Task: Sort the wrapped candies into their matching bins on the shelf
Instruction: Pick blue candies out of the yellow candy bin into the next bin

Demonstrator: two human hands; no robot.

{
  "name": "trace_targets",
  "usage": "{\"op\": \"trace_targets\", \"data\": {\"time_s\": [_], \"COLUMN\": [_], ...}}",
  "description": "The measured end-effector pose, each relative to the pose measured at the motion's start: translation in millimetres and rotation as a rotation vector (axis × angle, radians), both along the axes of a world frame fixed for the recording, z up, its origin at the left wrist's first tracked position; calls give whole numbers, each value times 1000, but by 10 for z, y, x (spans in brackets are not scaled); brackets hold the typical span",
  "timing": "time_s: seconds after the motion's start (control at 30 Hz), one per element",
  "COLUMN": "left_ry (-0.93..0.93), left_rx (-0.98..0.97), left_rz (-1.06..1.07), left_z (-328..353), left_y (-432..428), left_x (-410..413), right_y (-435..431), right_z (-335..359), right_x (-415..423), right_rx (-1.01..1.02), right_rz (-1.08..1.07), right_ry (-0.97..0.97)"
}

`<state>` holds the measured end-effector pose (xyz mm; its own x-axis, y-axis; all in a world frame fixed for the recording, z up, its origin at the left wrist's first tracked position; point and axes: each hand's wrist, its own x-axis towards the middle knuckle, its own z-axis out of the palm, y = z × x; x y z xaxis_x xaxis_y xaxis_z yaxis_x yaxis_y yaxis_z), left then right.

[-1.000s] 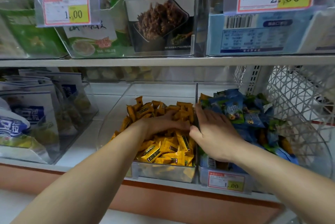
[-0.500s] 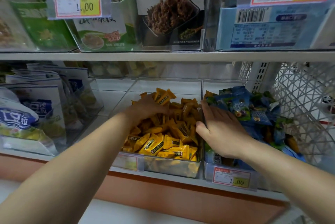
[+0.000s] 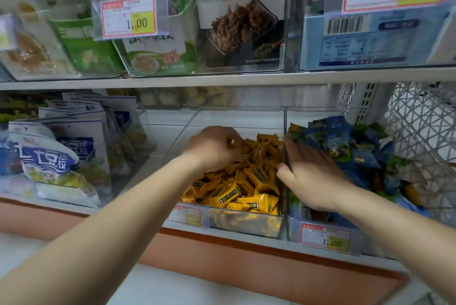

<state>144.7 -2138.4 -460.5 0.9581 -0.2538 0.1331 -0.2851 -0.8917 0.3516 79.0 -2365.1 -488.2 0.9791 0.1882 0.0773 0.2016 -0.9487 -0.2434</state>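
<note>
Yellow wrapped candies (image 3: 249, 181) fill a clear bin (image 3: 246, 224) on the lower shelf. To its right, a second clear bin (image 3: 294, 227) holds blue and green wrapped candies (image 3: 357, 151). My left hand (image 3: 211, 148) is at the back left of the yellow pile, blurred, with fingers curled in among the candies; whether it holds any I cannot tell. My right hand (image 3: 313, 176) lies flat and open along the clear divider (image 3: 285, 122) between the bins, fingertips against the blue candies.
Blue-and-white snack bags (image 3: 61, 156) stand in a clear holder at the left. A white wire mesh panel (image 3: 424, 132) closes the right side. The upper shelf edge (image 3: 222, 80) runs just above, carrying packets and price tags. Another price tag (image 3: 325, 236) hangs on the blue bin.
My left hand has moved from the middle of the yellow pile towards its back left corner. My right hand has stayed at the divider. The view has shifted slightly.
</note>
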Motion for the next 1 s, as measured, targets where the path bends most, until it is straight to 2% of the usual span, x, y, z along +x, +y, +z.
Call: {"op": "trace_targets", "data": {"time_s": [0.03, 0.1, 0.17, 0.23, 0.33, 0.5, 0.6, 0.7, 0.93, 1.0], "left_ry": [36, 274, 471, 530, 613, 685, 748, 689, 578, 557], "left_rx": [-67, -106, 48, 133, 145, 24, 36, 33, -194, -324], "left_rz": [-45, -57, -30, -28, -66, -92, -120, -186, -147, -105], "left_z": [-50, -186, -321, -382, -415, -456, -422, -461, -605, -562], "left_y": [-126, -362, -522, -602, -621, -420, -415, -500, -416, -337], "left_x": [-37, -70, -50, 9, 93, 93, 126, 68, 134, 178], "right_y": [0, 1, -2, -9, -17, -10, -11, 11, -6, -13], "right_z": [-1, -2, -4, -9, -19, -22, -34, -29, -42, -50], "right_x": [2, 4, 2, 5, 18, 17, 33, 39, 41, 38], "right_rx": [-1, 1, 0, -8, -16, -9, -8, 1, 11, 15], "right_rz": [-1, -1, 0, 1, 3, 12, 9, 5, 3, 3], "right_ry": [-2, -7, -9, -11, -7, -14, -15, -17, -27, -31]}}
